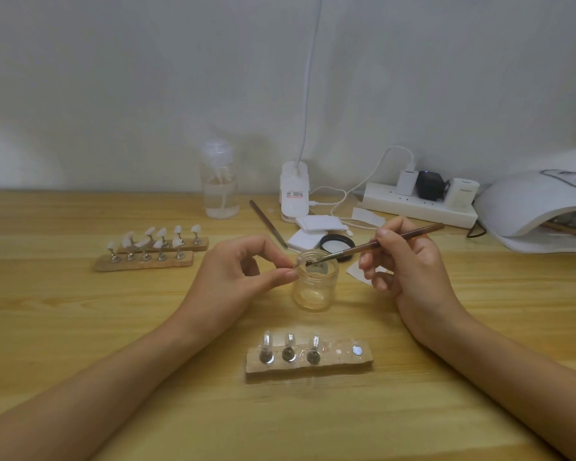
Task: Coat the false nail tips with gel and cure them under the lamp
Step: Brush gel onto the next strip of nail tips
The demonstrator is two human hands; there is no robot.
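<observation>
While the stand (330, 366) nearest me on the counter (80, 327) carried three clear tips (290, 341), my left hand (243, 271) pinched a small piece (296, 266), probably a tip, at the jar's (315, 287) left rim. My right hand (409, 267) gripped the brush (379, 242). Its shaft slanted down-left and its bristles sat at the jar mouth, just beside that pinch. The lamp (529, 207) lay far right, nearer my right hand.

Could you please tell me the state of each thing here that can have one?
Gel jar: open, lid off.
Lid: lying behind the jar.
Brush: held in right hand, tip at jar mouth.
Left hand: pinching a small item at the rim.
Near holder: three tips mounted.
Lamp: display lit.
</observation>
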